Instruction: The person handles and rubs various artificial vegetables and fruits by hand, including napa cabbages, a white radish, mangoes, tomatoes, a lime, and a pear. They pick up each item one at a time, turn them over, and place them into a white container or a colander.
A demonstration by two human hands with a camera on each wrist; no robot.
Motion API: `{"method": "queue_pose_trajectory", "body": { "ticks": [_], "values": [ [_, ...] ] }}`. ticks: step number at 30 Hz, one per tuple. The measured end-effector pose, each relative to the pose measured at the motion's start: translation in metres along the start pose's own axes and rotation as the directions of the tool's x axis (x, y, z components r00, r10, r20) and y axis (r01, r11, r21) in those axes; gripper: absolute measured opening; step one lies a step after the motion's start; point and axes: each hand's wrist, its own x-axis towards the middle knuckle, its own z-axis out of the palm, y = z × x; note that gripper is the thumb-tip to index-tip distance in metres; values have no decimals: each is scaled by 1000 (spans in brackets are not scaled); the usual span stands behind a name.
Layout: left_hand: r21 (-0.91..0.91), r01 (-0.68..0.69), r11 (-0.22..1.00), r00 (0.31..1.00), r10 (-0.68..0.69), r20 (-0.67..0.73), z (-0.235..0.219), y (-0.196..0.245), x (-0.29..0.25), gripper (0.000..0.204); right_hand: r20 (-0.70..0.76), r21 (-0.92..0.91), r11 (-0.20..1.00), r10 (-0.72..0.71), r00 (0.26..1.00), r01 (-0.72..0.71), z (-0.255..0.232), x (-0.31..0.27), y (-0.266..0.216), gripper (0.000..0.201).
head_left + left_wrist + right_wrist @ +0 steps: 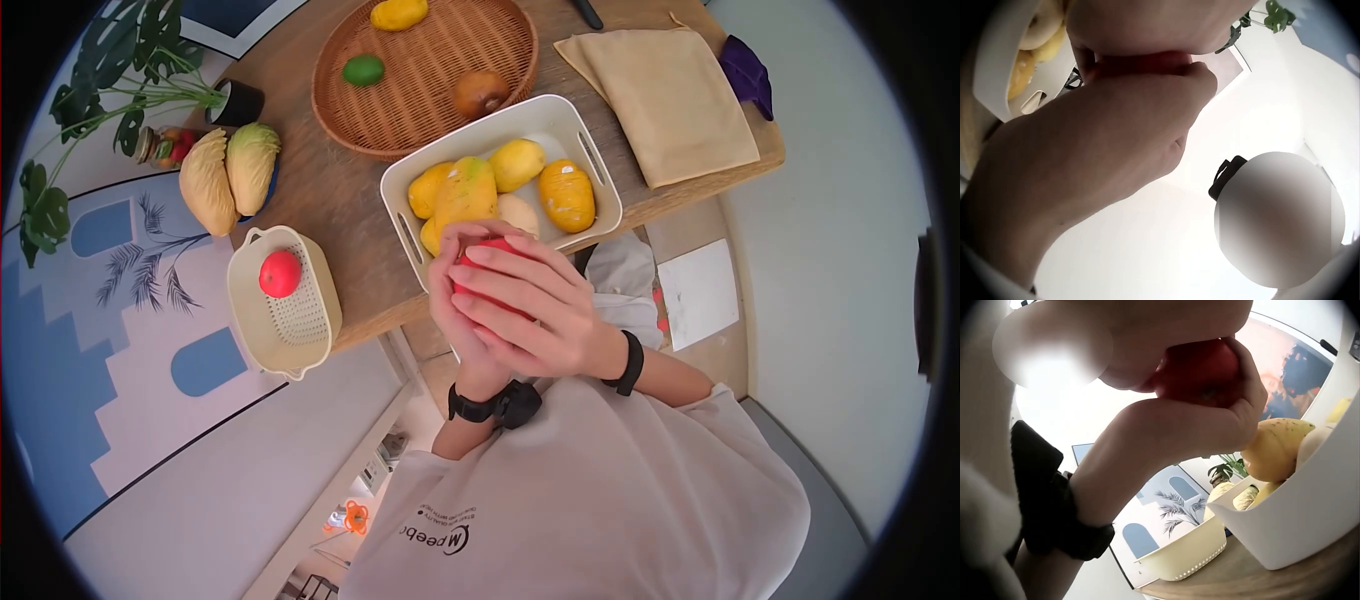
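Note:
Both hands are cupped around a red round fruit (1200, 372), between the person's body and the table's front edge. My left hand (478, 362) cradles it from the left and below. From the right, my right hand (553, 308) lays its curved fingers over the fruit, leaving only red strips between them in the head view. Just beyond the hands, a white tub (612, 212) holds several yellow fruits, among them a large mottled one (466, 192), plus a pale round one (518, 214). The hands overlap the tub's near edge in the head view.
A cream perforated basket (246, 328) with another red fruit (280, 273) stands left at the table edge. Behind the tub lies a round wicker tray (420, 75) with several fruits. Cabbages (250, 165), a potted plant (236, 103) and a folded beige cloth (680, 120) are around.

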Motion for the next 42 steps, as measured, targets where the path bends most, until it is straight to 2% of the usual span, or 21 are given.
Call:
{"method": "queue_pose_trajectory", "body": {
  "ticks": [2, 5, 6, 9, 10, 13, 14, 17, 18, 20, 23, 24, 26, 29, 30, 32, 34, 36, 38, 40, 42],
  "values": [
    [-35, 46, 998, 999, -46, -1, 1, 0, -6, 40, -5, 24, 999, -33, 999, 33, 3, -2, 1, 28],
    [-106, 131, 986, 991, -131, 1, 4, -1, -16, 43, -136, 121, 992, -7, 991, 24, 0, 4, 12, 27],
    [-123, 156, 980, 988, -157, 1, 6, -2, -18, 44, -139, 196, 974, 146, 980, -117, -7, 8, 7, 35],
    [-70, 204, 976, 978, -206, -19, 20, 4, -17, 49, -211, 250, 948, 251, 945, -196, -13, 23, 9, 37],
    [-44, 180, 983, 984, -180, -9, 18, 3, -14, 53, -153, 206, 966, 186, 971, -153, -16, 23, 16, 38],
    [163, 81, 983, 995, -90, 51, 14, 10, 1, 45, -17, 76, 992, 105, 994, -103, -15, 19, 15, 36],
    [145, -5, 989, 997, -7, 82, 7, 8, 5, 38, -24, 86, 994, 71, 997, -68, -10, 16, 15, 36],
    [190, -129, 973, 988, 109, 112, 0, 12, 19, 34, -45, 111, 993, -19, 999, 24, 1, 15, 18, 38],
    [155, -52, 987, 998, 58, -35, 7, 12, 12, 33, -28, 163, 982, 102, 994, -96, -3, 17, 17, 38],
    [124, -1, 992, 1000, 4, -27, 10, 5, 6, 31, -45, 271, 935, 249, 968, -228, -4, 24, 23, 38],
    [90, 69, 993, 998, -70, 2, 1, 0, 11, 34, -30, 185, 971, 158, 987, -150, -9, 25, 27, 34],
    [83, 91, 992, 996, -93, 11, -7, -2, 14, 36, -34, 127, 989, 77, 996, -72, -6, 21, 24, 37],
    [-319, 126, 939, 981, -71, 181, 2, -4, 31, 46, -55, 43, 996, -77, 996, 79, -4, 19, 17, 40],
    [-451, 287, 845, 953, -205, 223, 17, 10, 37, 55, -111, 247, 964, -70, 991, 95, -5, 10, 25, 37],
    [-447, 313, 838, 925, -161, 345, 14, 2, 36, 65, -128, 282, 958, -24, 992, 59, -6, 8, 29, 38],
    [-505, 551, 665, 834, -417, 360, 4, 1, 28, 70, -135, 366, 929, -3, 991, 53, -5, 12, 29, 39],
    [-391, 604, 695, 790, -459, 406, 0, 2, 27, 70, -120, 401, 916, 23, 993, 27, -6, 16, 29, 38],
    [-93, 433, 897, 797, -333, 503, 4, 1, 35, 67, -79, 372, 928, 53, 996, -20, -15, 16, 33, 35],
    [48, 289, 956, 861, -282, 423, 13, 0, 35, 62, -84, 263, 962, 99, 991, -74, -29, 23, 44, 27],
    [49, 256, 965, 958, -260, 118, 28, -4, 28, 56, -151, 224, 959, 209, 966, -172, -27, 26, 50, 25],
    [262, 69, 963, 943, -148, 297, 17, -12, 40, 62, -125, 120, 981, 166, 978, -151, -24, 26, 49, 19]
  ]
}}
